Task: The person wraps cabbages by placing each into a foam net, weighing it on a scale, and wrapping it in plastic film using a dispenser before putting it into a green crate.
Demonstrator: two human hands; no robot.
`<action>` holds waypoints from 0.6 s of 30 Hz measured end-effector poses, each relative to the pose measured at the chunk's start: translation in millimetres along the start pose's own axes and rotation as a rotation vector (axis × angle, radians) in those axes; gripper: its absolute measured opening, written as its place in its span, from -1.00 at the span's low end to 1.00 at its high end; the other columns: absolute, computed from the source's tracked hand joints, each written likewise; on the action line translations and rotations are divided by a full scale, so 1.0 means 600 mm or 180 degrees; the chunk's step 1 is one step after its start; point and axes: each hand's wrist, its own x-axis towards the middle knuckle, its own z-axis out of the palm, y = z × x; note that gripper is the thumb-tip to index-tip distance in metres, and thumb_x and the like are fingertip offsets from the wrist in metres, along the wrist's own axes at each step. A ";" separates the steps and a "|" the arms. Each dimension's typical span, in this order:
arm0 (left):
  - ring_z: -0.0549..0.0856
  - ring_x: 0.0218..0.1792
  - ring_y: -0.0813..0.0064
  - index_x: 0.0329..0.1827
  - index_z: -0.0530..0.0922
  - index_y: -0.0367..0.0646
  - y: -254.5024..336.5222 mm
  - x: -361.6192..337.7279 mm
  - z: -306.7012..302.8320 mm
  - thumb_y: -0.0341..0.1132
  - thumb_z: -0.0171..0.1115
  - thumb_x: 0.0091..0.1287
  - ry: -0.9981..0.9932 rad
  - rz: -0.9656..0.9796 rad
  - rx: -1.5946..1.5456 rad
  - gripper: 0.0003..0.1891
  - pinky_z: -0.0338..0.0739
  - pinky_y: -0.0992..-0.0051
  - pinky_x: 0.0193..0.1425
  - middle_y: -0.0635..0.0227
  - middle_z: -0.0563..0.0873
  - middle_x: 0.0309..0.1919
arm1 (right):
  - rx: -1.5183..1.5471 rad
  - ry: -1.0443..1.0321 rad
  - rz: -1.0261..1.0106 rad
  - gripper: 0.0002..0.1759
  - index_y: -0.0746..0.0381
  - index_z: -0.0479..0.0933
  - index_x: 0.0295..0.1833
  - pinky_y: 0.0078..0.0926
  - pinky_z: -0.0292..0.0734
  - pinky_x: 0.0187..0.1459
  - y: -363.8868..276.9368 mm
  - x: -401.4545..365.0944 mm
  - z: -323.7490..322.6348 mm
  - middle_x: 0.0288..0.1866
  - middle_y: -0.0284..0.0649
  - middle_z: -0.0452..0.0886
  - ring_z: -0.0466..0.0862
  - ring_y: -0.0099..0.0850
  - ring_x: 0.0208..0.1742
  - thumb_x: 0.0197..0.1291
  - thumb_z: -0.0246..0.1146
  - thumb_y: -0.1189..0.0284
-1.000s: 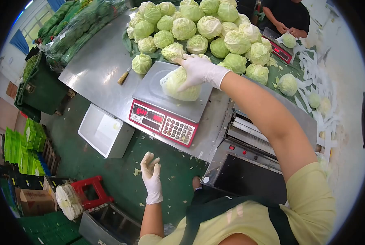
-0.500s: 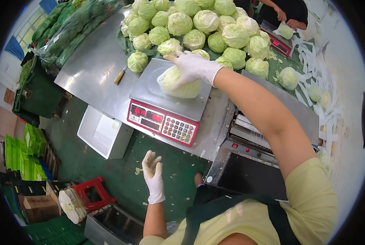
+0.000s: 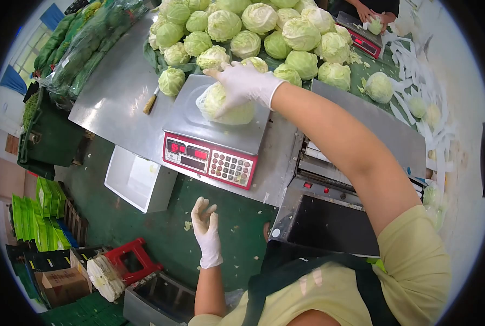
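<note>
My right hand (image 3: 243, 88), in a white glove, is curved over the top of a pale green cabbage (image 3: 218, 103) and grips it. That cabbage rests on the steel plate of a red digital scale (image 3: 210, 158), its display lit in red digits. A whitish film shows at the cabbage's left side. My left hand (image 3: 205, 228), gloved too, hangs over the floor on the near side of the scale. Its fingers are loosely bent and apart, with nothing in them.
Behind the scale a pile of cabbages (image 3: 259, 27) covers the table (image 3: 112, 103). A brush (image 3: 151, 102) lies left of the scale. A machine with a black plate (image 3: 329, 225) stands right; a white bin (image 3: 136, 179) is below. Another person's hands (image 3: 374, 17) hold a cabbage at a second scale.
The whole view has shifted slightly, moving the table and scale left in frame. My right hand stays on the cabbage; my left hand keeps its pose. The other person's hands have moved around their cabbage.
</note>
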 end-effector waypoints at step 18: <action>0.44 0.37 0.01 0.33 0.46 -0.14 -0.067 0.081 0.038 -0.65 0.15 0.16 -0.0562 0.2956 0.3073 -0.41 0.33 0.09 0.40 0.19 0.57 0.32 | 0.5128 0.0569 0.0317 -0.34 0.34 0.40 0.35 -0.40 0.59 0.18 0.070 -0.222 -0.106 0.22 -0.12 0.60 0.66 -0.40 0.14 0.28 0.32 0.16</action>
